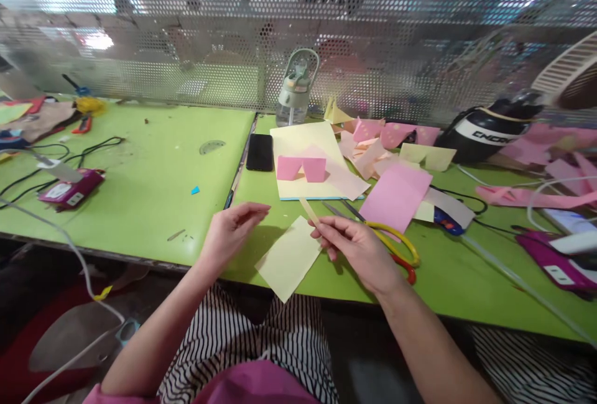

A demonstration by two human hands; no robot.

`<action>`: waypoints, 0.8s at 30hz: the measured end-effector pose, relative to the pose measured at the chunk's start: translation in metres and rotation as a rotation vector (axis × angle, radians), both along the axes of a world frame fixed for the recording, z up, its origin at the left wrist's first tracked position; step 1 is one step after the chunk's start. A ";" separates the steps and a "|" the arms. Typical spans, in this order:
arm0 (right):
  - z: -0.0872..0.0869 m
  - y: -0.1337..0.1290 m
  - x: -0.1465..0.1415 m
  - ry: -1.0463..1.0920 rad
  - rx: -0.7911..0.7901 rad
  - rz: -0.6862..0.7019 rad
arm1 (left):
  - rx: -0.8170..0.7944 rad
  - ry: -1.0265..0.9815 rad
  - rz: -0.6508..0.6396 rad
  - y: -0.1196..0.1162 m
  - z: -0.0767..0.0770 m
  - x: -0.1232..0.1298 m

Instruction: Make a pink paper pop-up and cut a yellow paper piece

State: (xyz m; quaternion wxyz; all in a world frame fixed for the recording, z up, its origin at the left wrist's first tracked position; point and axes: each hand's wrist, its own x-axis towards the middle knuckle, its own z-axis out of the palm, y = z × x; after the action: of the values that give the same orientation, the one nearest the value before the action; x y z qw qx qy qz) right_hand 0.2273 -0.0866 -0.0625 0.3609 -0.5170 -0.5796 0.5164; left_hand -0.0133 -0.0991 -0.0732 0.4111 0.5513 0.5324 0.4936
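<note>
My right hand (352,245) pinches a narrow pale yellow paper strip (308,210) between thumb and fingers, its free end pointing up and left. Below it a pale yellow paper sheet (289,261) lies slantwise at the table's front edge. My left hand (233,230) hovers to the left of the sheet, fingers loosely bent and apart from the thumb, with nothing in it. Scissors (392,239) with yellow and red handles lie partly behind my right hand. Farther back, a folded pink paper piece with a notch (301,168) stands on a larger cream sheet (303,138).
A black phone (260,152) and a clear bottle (293,96) are near the perforated screen. Pink paper (396,196), paper scraps (368,155), a black bottle (485,130) and a fan (571,74) crowd the right. Purple power strips (72,189) with cables lie on both sides.
</note>
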 end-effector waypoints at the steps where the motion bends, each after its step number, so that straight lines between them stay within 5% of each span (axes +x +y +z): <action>1: -0.001 0.000 0.001 -0.003 -0.004 -0.002 | 0.042 0.088 0.025 0.000 -0.002 -0.003; 5: 0.000 -0.003 -0.001 -0.013 -0.033 0.027 | 0.077 0.233 0.011 -0.007 -0.007 -0.005; 13: 0.018 -0.013 -0.022 -0.137 0.111 0.079 | -0.259 -0.297 -0.224 -0.015 0.001 0.006; 24: 0.016 -0.022 -0.027 -0.256 0.113 0.198 | -0.348 -0.449 -0.164 -0.014 0.004 0.010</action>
State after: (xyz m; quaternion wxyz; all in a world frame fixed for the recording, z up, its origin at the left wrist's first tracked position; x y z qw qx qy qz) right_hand 0.2007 -0.1089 -0.0464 0.2597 -0.4977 -0.6971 0.4460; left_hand -0.0031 -0.1128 -0.0691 0.6453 0.3908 0.4586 0.4697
